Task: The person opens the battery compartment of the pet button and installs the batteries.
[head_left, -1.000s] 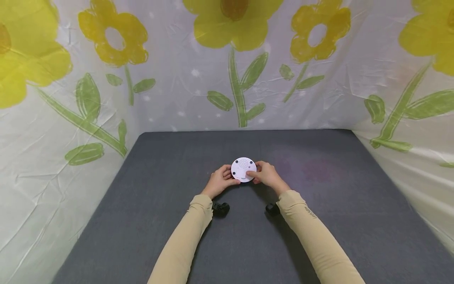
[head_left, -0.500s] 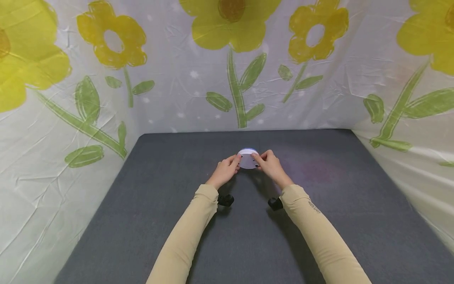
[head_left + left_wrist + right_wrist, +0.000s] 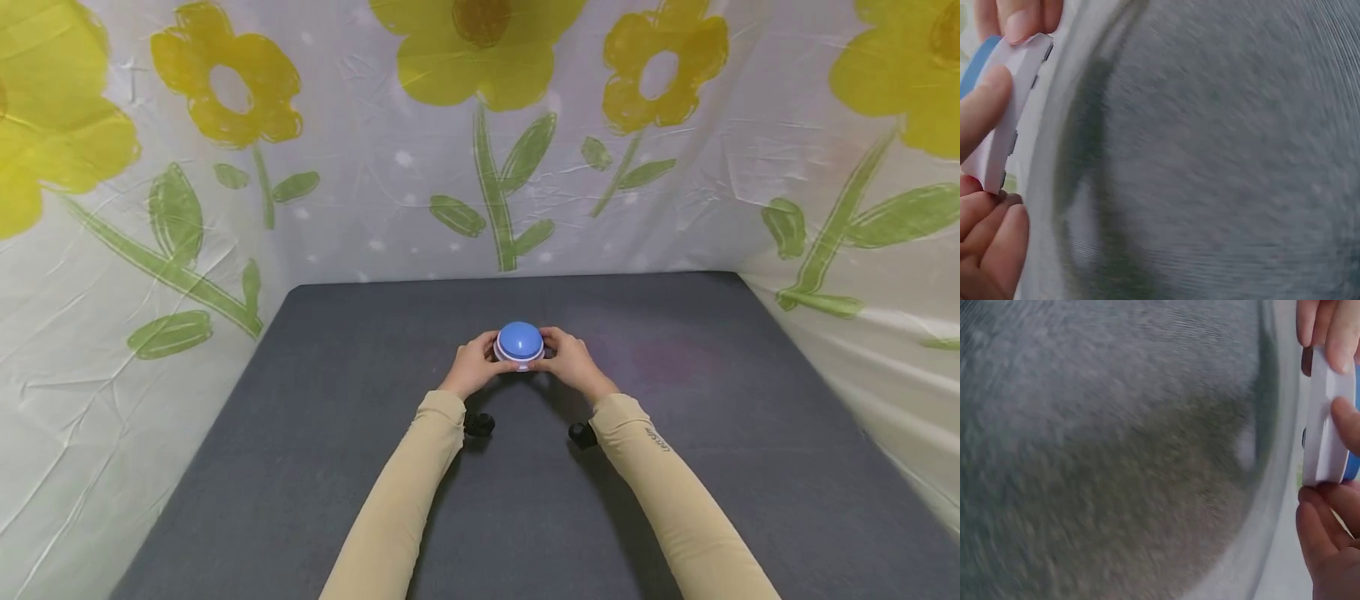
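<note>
Between both hands is a round white push button with a blue domed top (image 3: 521, 341), its dome facing up in the head view. My left hand (image 3: 471, 367) grips its left rim, thumb at the front and fingers curled behind. On the opposite rim my right hand (image 3: 568, 365) pinches it the same way. Seen edge-on in the left wrist view, the white base (image 3: 1013, 106) shows small dark feet on its underside. In the right wrist view the base (image 3: 1325, 419) appears from the side, held above the dark surface, with a strip of blue beyond it.
A dark grey table (image 3: 525, 500) lies under the hands. Behind and at both sides hangs a white curtain (image 3: 360, 200) printed with yellow flowers. Small black wrist cameras (image 3: 479, 425) stick out from the beige sleeves (image 3: 405, 500).
The push button has been turned over: its white underside with speaker holes faced up a second ago, and now its blue dome does. Both hands shifted slightly away from the body and re-gripped the rim.
</note>
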`<state>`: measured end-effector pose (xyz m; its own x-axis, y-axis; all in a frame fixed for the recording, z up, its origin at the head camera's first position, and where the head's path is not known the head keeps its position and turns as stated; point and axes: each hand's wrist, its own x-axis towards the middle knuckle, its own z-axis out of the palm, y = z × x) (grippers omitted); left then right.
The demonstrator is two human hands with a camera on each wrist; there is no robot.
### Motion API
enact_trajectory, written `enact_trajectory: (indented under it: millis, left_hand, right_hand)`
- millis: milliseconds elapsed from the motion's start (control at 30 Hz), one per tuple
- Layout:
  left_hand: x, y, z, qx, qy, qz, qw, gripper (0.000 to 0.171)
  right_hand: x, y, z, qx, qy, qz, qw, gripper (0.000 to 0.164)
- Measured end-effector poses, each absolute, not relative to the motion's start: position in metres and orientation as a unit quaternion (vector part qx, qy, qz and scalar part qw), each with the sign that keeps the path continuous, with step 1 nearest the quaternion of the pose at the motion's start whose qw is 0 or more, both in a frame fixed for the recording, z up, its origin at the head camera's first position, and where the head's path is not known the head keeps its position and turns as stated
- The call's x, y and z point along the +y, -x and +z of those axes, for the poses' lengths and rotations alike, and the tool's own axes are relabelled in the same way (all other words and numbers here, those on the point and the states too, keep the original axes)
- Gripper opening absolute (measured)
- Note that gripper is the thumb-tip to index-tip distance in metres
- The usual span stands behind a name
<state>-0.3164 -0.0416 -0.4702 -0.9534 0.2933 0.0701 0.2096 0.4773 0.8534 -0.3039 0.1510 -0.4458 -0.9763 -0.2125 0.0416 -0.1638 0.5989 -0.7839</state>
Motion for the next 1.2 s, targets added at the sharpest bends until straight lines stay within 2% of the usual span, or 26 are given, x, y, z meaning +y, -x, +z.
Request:
enact_trajectory:
  millis: [167, 833, 967, 1067, 1200]
  left_hand:
    - [-0.040, 0.315, -0.476, 0.888, -0.137, 0.439, 0.015, 0.067]
    - [-0.040, 0.312, -0.476, 0.938, -0.119, 0.325, 0.017, 0.070]
    - [-0.050, 0.312, -0.478, 0.929, -0.133, 0.344, 0.022, 0.061]
    - [-0.065, 0.310, -0.475, 0.930, -0.129, 0.343, 0.017, 0.049]
    - [-0.088, 0.307, -0.469, 0.948, -0.117, 0.295, -0.016, 0.043]
  right_hand:
    - [0.145, 0.305, -0.454, 0.910, 0.095, -0.404, -0.001, 0.063]
    - [0.137, 0.303, -0.463, 0.919, 0.076, -0.388, 0.020, 0.060]
    - [0.146, 0.301, -0.461, 0.909, 0.088, -0.406, 0.028, 0.059]
    - [0.160, 0.298, -0.458, 0.905, 0.097, -0.413, 0.024, 0.055]
    - [0.186, 0.295, -0.453, 0.931, 0.114, -0.345, -0.028, 0.049]
